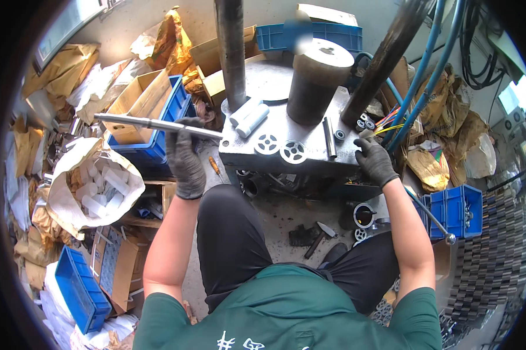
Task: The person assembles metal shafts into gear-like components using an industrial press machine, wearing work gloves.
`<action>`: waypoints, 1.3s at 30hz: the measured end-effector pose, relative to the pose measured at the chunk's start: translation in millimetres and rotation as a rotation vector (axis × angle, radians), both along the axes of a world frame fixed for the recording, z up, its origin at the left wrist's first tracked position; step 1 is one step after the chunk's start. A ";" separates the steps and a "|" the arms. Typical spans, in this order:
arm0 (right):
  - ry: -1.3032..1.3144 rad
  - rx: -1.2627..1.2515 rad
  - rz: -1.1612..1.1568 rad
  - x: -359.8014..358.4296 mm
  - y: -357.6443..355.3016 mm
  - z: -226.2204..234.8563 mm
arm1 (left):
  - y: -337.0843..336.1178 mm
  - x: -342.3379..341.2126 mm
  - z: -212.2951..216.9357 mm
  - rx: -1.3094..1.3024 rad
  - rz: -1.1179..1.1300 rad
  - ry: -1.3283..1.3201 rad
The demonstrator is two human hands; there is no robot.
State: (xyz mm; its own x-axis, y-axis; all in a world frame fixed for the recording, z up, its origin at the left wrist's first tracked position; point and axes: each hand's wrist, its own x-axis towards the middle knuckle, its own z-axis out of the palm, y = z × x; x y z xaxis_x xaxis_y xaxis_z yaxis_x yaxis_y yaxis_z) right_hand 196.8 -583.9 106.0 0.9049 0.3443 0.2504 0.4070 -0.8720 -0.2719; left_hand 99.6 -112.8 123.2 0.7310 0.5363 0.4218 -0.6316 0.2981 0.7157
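My left hand point(187, 166), in a dark glove, is closed around a long stepped steel shaft point(140, 121). The shaft lies roughly level, its right end at the left edge of the metal press table point(237, 150). At the table's right edge my gloved right hand point(377, 160) has its fingers drawn together beside a small pale piece point(366, 133); what they hold is unclear. Between the hands are two white wrapped cylinders point(252, 119), a spoked disc point(267, 144), a second spoked disc point(293, 151), a short steel pin point(329, 137) and a small bearing point(339, 135).
A thick dark ram point(312, 87) stands between two steel columns, the left column point(231, 52) and right column point(380, 64). Blue hoses point(429, 76) run down at right. A white sack point(93, 186) of wrapped parts stands left. A hammer point(314, 245) lies on the floor.
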 end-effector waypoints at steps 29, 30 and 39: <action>-0.066 1.165 0.183 -11.2 88.2 65.6 | -157.7 77.7 -46.2 0.722 -0.043 0.188; -0.061 1.183 0.198 -13.9 91.8 77.7 | -158.0 71.1 -37.1 0.762 -0.061 0.150; -0.049 1.261 0.267 -25.8 145.1 149.3 | -151.0 67.5 -28.1 0.504 -0.284 0.322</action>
State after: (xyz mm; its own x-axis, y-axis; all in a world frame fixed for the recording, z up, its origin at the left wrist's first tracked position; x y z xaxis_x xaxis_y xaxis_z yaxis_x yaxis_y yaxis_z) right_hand 171.0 -438.8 255.3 0.8259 0.0150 0.5637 0.5607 0.0841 -0.8237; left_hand 167.1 -263.9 95.1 0.9464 0.0984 0.3077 -0.3092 0.0003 0.9510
